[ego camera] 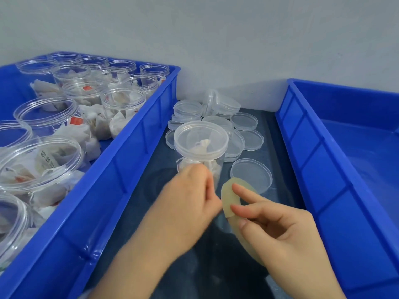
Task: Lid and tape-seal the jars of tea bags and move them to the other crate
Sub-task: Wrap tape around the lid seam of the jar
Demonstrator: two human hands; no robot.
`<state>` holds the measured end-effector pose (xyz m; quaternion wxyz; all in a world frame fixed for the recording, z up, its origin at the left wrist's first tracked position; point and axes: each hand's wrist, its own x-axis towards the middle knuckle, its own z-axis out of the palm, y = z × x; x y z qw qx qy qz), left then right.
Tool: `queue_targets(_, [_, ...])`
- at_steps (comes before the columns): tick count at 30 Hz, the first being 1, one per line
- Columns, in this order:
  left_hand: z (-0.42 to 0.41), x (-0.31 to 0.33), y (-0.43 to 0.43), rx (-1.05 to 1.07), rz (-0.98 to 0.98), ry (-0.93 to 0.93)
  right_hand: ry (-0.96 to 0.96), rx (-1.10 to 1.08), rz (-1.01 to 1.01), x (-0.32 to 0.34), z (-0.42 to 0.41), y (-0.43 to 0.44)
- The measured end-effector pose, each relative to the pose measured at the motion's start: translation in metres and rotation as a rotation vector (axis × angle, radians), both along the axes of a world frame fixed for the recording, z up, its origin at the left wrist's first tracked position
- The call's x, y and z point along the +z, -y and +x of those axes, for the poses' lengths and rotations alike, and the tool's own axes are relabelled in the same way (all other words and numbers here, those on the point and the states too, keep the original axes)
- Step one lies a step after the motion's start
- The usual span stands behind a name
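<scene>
Right grip (280, 229) holds tape roll (227, 190) — red tags (77, 121) unreadable.

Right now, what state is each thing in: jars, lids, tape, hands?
middle jar, lid on, upright, tea bags inside
jars in left crate, open, no lids, tea bags inside
loose lids, piled behind the middle jar
tape roll, held in the right hand
right hand, grips the tape roll
left hand, fingers curled beside the roll, blurred, hold unclear
</scene>
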<state>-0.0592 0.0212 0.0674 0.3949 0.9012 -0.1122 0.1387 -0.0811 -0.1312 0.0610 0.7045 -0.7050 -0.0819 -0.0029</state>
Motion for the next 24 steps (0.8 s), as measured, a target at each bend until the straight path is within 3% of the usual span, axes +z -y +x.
queue_targets(3, [0.001, 0.002, -0.008, -0.086, -0.216, 0.090, 0.009, -0.036, 0.073, 0.000, 0.001, 0.002])
queue_targets(7, [-0.002, 0.000, -0.007, -0.306, -0.170, 0.257, -0.017, -0.045, 0.182, 0.004, 0.001, 0.009])
queue_targets(11, [0.001, -0.001, -0.009, -0.306, -0.228, 0.259, -0.043, -0.026, 0.182, 0.008, 0.000, 0.008])
queue_targets(19, [-0.001, -0.003, -0.005, -0.221, -0.154, 0.307, -0.031, -0.039, 0.135, 0.005, 0.000, 0.003])
queue_targets(24, [-0.003, -0.006, 0.003, -0.147, -0.244, 0.259, 0.026, -0.057, 0.059, 0.002, 0.000, 0.003])
